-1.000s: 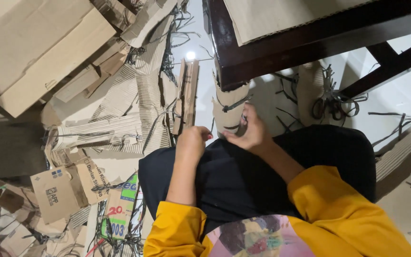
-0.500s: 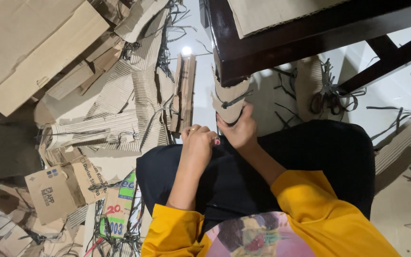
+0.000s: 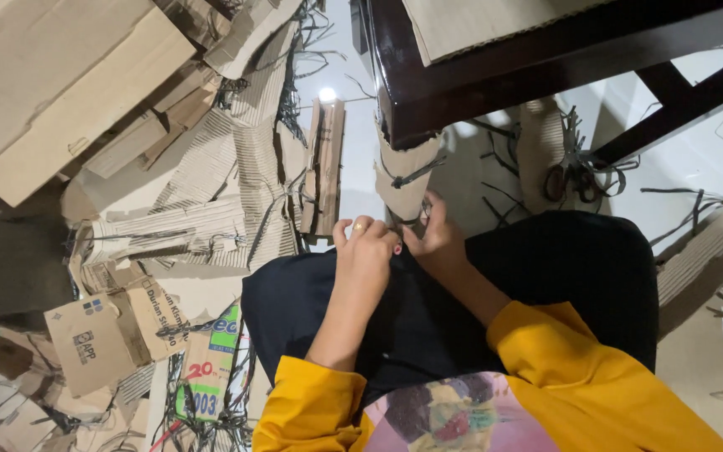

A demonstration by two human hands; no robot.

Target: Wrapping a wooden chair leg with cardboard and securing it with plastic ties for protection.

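Observation:
I sit with a black garment (image 3: 495, 285) over my knees and both hands meeting at its front edge. My right hand (image 3: 438, 241) curls its fingers over the lower edge of a small curved cardboard piece (image 3: 407, 172). A black strap crosses this piece, which leans against the dark table leg. My left hand (image 3: 366, 253), with a ring on one finger, is bunched up just left of it. Its fingertips touch the right hand's thumb. What the left fingers pinch is hidden.
A dark wooden table (image 3: 479, 88) stands right ahead with a cardboard sheet on top. Scissors (image 3: 575, 180) lie on a corrugated strip to the right, among black strap offcuts. A bundle of cardboard strips (image 3: 325, 163) and a large heap of flattened boxes (image 3: 85, 109) fill the left.
My left hand has moved right and forward to meet the right hand. The right hand drew back from the cardboard piece's middle to its lower edge.

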